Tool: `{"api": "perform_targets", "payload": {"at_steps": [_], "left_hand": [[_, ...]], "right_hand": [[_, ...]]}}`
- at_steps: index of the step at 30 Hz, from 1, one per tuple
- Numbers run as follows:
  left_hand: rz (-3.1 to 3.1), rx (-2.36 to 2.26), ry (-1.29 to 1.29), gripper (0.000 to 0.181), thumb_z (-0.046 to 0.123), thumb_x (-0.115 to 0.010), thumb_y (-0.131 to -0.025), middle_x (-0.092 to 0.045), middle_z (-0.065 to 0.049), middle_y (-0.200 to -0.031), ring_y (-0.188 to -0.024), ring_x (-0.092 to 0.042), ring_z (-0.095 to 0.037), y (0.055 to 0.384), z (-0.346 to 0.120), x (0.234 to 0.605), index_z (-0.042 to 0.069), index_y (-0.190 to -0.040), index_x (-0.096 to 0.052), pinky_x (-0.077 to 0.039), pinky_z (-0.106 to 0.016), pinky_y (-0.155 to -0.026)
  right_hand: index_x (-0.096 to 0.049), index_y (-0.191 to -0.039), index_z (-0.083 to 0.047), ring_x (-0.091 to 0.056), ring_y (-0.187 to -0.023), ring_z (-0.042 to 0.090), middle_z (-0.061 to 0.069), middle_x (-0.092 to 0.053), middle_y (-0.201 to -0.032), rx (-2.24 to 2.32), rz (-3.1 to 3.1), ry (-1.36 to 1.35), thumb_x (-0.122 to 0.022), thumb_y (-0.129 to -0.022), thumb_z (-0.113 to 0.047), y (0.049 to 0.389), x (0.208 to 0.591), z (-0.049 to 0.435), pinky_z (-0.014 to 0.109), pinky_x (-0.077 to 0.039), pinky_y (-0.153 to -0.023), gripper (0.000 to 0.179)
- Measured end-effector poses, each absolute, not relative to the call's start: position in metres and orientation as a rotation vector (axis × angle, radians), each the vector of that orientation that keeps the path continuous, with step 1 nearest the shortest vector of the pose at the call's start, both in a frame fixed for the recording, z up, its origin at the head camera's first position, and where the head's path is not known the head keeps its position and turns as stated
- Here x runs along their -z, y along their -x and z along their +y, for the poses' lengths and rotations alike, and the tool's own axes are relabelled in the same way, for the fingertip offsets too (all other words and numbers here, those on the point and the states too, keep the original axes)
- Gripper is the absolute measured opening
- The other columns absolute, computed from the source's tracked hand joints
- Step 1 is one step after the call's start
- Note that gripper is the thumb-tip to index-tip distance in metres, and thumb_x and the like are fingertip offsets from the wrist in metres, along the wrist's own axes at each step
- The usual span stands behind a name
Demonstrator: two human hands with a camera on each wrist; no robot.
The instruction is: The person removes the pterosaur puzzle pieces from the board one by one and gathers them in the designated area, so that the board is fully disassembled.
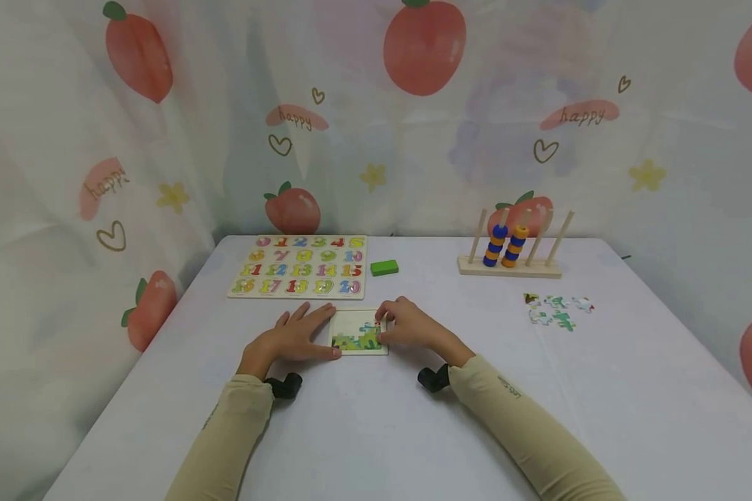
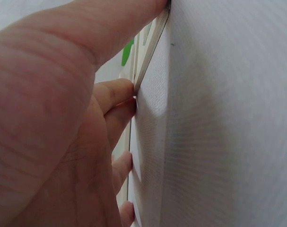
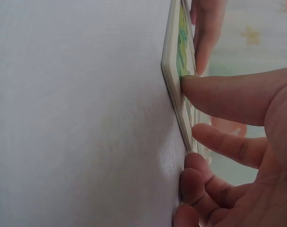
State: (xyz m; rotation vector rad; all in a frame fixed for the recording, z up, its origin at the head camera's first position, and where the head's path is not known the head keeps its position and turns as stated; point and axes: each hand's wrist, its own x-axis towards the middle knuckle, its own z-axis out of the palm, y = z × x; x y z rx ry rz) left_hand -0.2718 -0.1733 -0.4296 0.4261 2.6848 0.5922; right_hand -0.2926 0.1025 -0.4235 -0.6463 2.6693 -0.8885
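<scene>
A small jigsaw puzzle board point(image 1: 351, 318) lies flat on the table, its lower part and right side filled with green and blue picture pieces. My left hand point(image 1: 294, 339) is spread along its left side, thumb at the lower left corner and fingertips at the upper left. In the left wrist view, the thumb point(image 2: 86, 33) and fingers touch the board's edge. My right hand point(image 1: 413, 324) is at the right side. In the right wrist view, its thumb point(image 3: 228, 94) presses on the picture and its index finger point(image 3: 228, 144) touches the board's edge; no piece shows between them.
Several loose jigsaw pieces point(image 1: 564, 320) lie to the right. Behind the puzzle board are a wooden number board point(image 1: 297, 267) and a green block point(image 1: 384, 268). A wooden peg stand point(image 1: 509, 270) with blue and orange beads stands at the back right.
</scene>
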Motion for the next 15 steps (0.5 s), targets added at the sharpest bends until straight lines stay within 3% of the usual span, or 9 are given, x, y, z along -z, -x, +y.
{"api": "perform_targets", "payload": {"at_steps": [9, 15], "left_hand": [[2.687, -0.587, -0.422, 0.103, 0.063, -0.077, -0.091, -0.021, -0.004, -0.178, -0.164, -0.002, -0.039, 0.2709, -0.1724, 0.4267, 0.021, -0.172, -0.029, 0.001, -0.063, -0.129], [2.69, -0.581, -0.418, 0.103, 0.064, -0.076, -0.09, -0.022, -0.004, -0.178, -0.164, -0.002, -0.038, 0.2708, -0.1716, 0.4276, 0.022, -0.171, -0.03, 0.0, -0.063, -0.129]], "right_hand": [[-0.067, -0.112, -0.007, -0.053, -0.107, 0.029, 0.013, -0.058, -0.114, 0.899, 2.682, 0.662, -0.082, -0.091, -0.013, 0.2912, 0.4227, 0.1004, 0.044, -0.048, -0.089, 0.026], [-0.063, -0.105, -0.008, -0.054, -0.096, 0.024, 0.009, -0.058, -0.105, 1.043, 2.7, 0.666, -0.08, -0.088, -0.003, 0.2889, 0.4256, 0.0994, 0.037, -0.047, -0.08, 0.025]]}}
